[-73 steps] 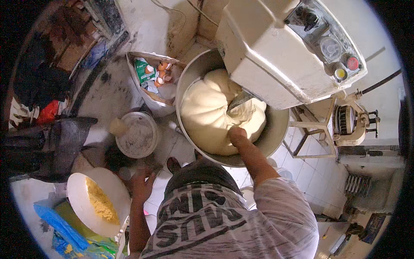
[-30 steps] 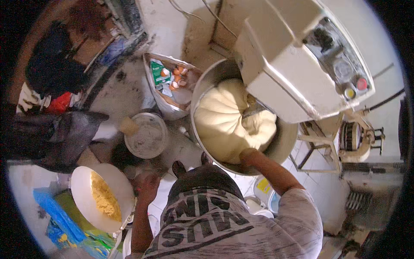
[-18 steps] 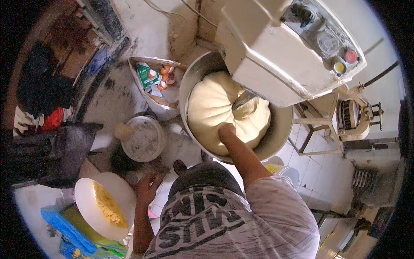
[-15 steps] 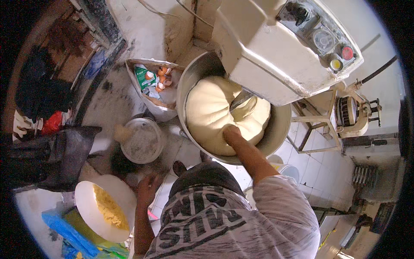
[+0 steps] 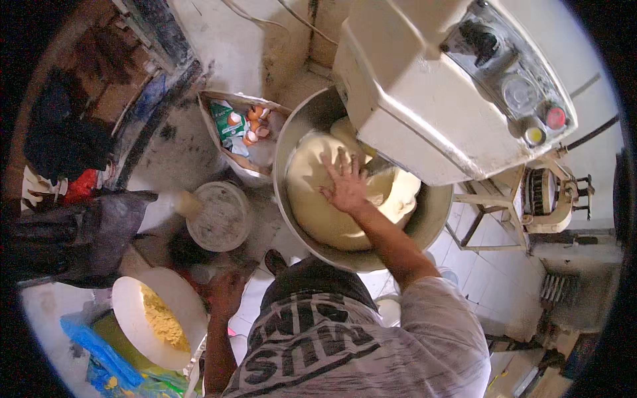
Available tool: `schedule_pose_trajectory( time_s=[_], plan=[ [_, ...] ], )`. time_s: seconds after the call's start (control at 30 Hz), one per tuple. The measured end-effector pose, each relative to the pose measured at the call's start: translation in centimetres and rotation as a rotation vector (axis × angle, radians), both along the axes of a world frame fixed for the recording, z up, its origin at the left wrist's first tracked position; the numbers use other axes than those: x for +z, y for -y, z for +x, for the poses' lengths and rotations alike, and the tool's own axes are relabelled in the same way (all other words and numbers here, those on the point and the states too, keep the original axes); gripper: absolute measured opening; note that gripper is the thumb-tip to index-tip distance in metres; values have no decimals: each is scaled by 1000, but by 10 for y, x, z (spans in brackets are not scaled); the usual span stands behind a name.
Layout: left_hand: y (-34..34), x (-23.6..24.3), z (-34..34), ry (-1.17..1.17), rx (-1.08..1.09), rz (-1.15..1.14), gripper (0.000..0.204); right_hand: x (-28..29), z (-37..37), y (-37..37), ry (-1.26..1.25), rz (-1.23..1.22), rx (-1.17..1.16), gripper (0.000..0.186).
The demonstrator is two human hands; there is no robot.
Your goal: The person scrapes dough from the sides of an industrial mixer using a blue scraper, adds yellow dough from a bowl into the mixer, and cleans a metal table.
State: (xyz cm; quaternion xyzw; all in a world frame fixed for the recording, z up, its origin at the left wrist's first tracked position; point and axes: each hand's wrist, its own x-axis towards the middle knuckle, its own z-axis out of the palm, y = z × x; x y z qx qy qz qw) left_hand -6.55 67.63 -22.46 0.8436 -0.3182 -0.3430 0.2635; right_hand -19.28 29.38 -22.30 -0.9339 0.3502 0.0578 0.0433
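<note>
A big mass of pale dough (image 5: 315, 205) fills much of the metal mixer bowl (image 5: 292, 232). My right hand (image 5: 346, 186) lies on top of the dough, palm down with its fingers spread, holding nothing. A metal bar (image 5: 378, 164) of the mixer rises from the dough close to that hand. Down at my left side, my left hand (image 5: 227, 293) hangs beside a white tub (image 5: 129, 298) with yellow crumbly stuff in it. Its fingers are dim and blurred, so I cannot make out whether they grip anything.
The mixer's cream housing (image 5: 411, 106) overhangs the bowl's far right. A paper sack (image 5: 242, 162) with cracked eggshells stands left of the bowl. Nearer me is a round, dusty lidded bucket (image 5: 219, 215). A metal stand (image 5: 488, 219) is at right.
My right hand has moved from pressing into the dough's near side to lying spread farther in on top. The dough's folds have shifted. My left hand stays low at my side.
</note>
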Motion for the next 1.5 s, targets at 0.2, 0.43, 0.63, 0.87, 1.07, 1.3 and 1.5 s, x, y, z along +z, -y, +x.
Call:
schedule_pose_trajectory(
  time_s=[0.2, 0.43, 0.63, 0.87, 1.07, 1.3, 1.5],
  plan=[
    [-29, -13, -12, 214, -27, -6, 30, -86, 34, -25, 125, -41, -22, 71],
    [1, 17, -29, -77, 227, 65, 31, -99, 22, -13, 118, 106, 152, 48],
    [-6, -4, -22, -89, 195, 88, 30, -113, 4, -10, -18, 415, 264, 48],
    [-15, -1, -8, -57, 129, 0, 30, -106, -14, -27, -597, 481, 248, 57],
    [-21, -9, -7, -104, 92, -1, 30, -96, -91, -33, -649, 372, 387, 55],
    [-16, -13, -11, -6, -9, -33, 30, 21, -100, -26, -580, 296, 140, 52],
    [1, -22, -16, -20, -19, -43, 28, -74, -82, -14, -307, 263, -64, 26]
  ],
)
